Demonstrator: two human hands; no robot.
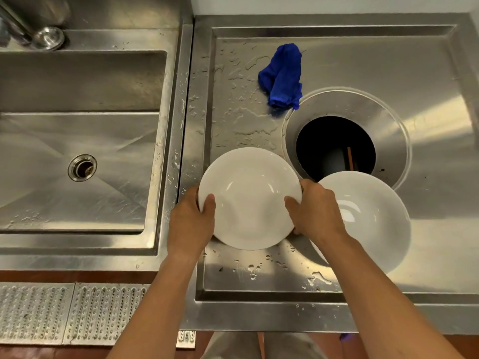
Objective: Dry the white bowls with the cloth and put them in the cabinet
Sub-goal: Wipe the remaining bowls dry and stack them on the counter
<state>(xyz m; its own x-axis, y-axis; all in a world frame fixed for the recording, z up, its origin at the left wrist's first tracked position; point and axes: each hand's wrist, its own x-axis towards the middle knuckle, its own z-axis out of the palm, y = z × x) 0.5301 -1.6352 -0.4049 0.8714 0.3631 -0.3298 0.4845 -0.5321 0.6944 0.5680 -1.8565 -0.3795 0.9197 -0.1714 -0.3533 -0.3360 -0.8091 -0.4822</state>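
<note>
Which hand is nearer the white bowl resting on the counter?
Right. The right hand, gripping one side of the held bowl, is beside the resting bowl; the left hand grips the opposite side, farther away.

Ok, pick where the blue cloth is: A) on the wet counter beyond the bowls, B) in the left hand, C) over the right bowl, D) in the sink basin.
A: the blue cloth lies crumpled on the counter; the left hand and right hand grip a bowl.
</note>
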